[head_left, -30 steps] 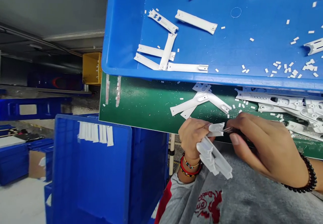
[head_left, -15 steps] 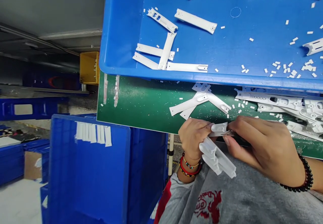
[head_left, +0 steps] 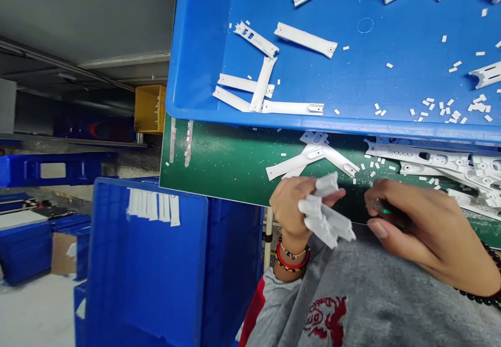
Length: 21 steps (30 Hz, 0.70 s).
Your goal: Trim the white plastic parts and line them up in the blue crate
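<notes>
the left hand [head_left: 290,206] has its fingers closed on a white moulded plastic part [head_left: 326,219], its long axis running toward the near right, while the right hand [head_left: 418,232], just right of it, pinches a small tool [head_left: 381,207].

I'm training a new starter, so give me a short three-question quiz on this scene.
1. Multiple choice: what does the left hand hold? A, a white moulded plastic part; B, a yellow crate; C, a blue crate.
2. True or false: small white plastic chips lie in the blue tray, and others lie on the green mat.
3. Fill in the blank: the bracelet on the wrist of the right hand is made of ____ beads.

Key: 1, A; 2, true; 3, black.
</notes>
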Tool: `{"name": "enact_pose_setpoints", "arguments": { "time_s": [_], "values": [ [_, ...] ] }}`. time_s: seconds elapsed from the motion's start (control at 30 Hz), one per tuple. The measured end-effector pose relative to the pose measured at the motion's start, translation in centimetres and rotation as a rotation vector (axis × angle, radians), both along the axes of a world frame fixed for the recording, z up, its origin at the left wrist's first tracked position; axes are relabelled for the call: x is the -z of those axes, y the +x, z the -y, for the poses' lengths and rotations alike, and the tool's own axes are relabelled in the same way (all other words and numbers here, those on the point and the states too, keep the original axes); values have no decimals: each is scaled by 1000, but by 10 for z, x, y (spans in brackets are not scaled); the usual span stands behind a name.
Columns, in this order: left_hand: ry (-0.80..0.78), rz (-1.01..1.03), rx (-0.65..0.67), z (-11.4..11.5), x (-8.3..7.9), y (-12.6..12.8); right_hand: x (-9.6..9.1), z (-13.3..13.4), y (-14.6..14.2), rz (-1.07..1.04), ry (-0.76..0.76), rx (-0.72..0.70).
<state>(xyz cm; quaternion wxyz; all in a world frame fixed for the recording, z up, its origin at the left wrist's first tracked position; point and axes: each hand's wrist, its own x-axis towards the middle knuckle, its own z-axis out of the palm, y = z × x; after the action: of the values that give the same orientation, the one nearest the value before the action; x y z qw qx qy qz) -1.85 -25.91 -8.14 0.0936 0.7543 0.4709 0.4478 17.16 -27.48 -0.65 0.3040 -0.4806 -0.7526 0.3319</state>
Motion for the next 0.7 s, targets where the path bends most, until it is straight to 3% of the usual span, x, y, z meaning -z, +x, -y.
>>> {"name": "enact_pose_setpoints", "arguments": {
  "time_s": [0.07,0.23,0.53,0.7],
  "values": [
    [85,-60,-109,-12,-6,-3,1,0,3,55,-2,48],
    [-2,-90,-261,-28,-20,-11,8,1,3,140,-12,100],
    [-350,173,57,5,-32,10,8,0,-3,56,38,123],
    [-375,282,247,3,-21,16,11,1,-4,-58,-9,66]
  ]
}}
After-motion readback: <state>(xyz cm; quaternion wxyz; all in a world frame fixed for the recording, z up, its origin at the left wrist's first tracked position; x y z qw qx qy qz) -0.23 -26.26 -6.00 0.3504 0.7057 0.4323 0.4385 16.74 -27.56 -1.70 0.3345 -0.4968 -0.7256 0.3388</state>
